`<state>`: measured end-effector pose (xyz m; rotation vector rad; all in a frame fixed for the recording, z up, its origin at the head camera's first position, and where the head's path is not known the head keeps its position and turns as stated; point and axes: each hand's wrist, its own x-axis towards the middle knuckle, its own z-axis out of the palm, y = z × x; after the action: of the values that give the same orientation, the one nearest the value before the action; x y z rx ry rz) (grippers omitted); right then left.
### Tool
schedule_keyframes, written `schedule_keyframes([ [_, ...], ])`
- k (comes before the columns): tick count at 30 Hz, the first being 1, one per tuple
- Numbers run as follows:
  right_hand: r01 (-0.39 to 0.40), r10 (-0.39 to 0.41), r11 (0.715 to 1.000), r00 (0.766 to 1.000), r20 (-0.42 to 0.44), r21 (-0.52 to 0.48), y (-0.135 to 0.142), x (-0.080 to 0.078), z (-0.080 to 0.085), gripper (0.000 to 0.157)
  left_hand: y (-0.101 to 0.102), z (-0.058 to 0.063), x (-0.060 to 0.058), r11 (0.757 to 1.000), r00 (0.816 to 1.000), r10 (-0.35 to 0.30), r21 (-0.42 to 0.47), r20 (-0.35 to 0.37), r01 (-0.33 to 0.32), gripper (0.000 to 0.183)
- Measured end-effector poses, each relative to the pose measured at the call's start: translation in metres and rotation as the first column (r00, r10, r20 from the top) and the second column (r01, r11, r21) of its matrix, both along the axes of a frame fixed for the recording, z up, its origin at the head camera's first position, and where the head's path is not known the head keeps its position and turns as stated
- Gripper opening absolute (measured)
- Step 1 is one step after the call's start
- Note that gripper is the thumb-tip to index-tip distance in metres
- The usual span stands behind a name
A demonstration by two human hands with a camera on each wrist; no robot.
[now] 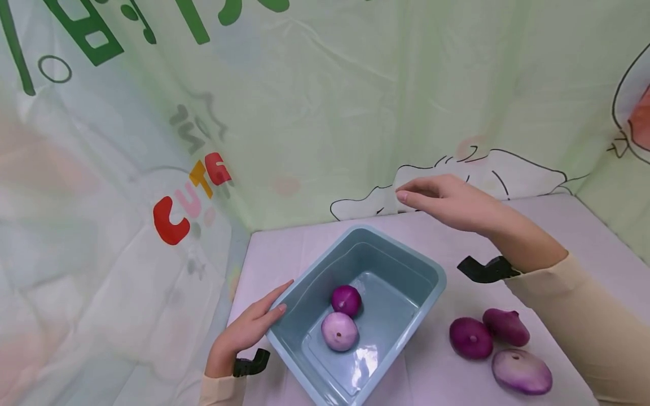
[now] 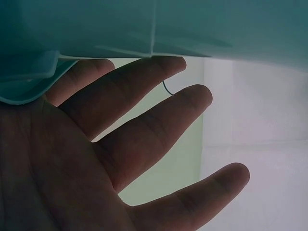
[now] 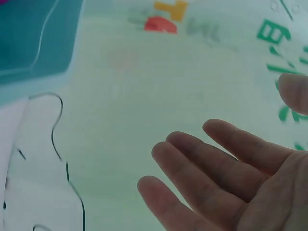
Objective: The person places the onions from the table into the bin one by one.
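- Tub: in the head view, a blue-grey tub (image 1: 388, 304) stands obliquely at lower centre of the frame; a small dark onion (image 1: 346, 300) and a pale onion (image 1: 339, 331) lie together inside, left of its middle.
- Left grip: I have the left grip (image 1: 249, 330) at the tub's left rim, fingers nearly straight, touching but not curled round it. Such loose contact, I judge, could let the tub swivel or slip if its opposite side were knocked.
- Right grip: the right grip (image 1: 447, 200) is empty and relaxed, in the air at right of centre. A low sweep from here could catch the tub's upper right corner.
- Outer onions: at lower right, a round purple onion (image 1: 470, 338), a pointed purple onion (image 1: 506, 327) and a large pale onion (image 1: 522, 371) lie close together on the surface (image 1: 426, 361). Their rounded sides could roll if the right sleeve (image 1: 574, 316) brushes them.
- Contents: tilting the tub could send its two onions rolling against a wall.
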<state>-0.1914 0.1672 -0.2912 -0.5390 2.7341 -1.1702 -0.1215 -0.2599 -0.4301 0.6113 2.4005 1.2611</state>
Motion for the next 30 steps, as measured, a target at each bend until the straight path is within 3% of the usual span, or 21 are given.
schedule_keyframes([
  [5,0.088,-0.086,0.995,0.995,0.049,-0.053,0.032,0.006,-0.003,0.062,-0.001,0.002,0.000,1.000,1.000,0.003,-0.003,-0.011,-0.003,0.052],
  [12,0.162,-0.156,0.986,0.982,0.102,-0.048,0.062,0.006,-0.029,0.068,-0.004,0.000,0.000,1.000,1.000,0.009,0.013,0.000,-0.009,0.052],
  [21,0.193,-0.188,0.981,0.974,0.127,-0.028,0.082,0.009,-0.066,0.071,-0.002,-0.004,-0.001,1.000,1.000,0.005,0.023,0.001,-0.005,0.052],
  [30,0.183,-0.188,0.982,0.965,0.185,0.042,0.102,0.026,-0.103,0.072,-0.003,-0.003,-0.003,1.000,1.000,0.009,0.014,-0.003,-0.009,0.052],
])
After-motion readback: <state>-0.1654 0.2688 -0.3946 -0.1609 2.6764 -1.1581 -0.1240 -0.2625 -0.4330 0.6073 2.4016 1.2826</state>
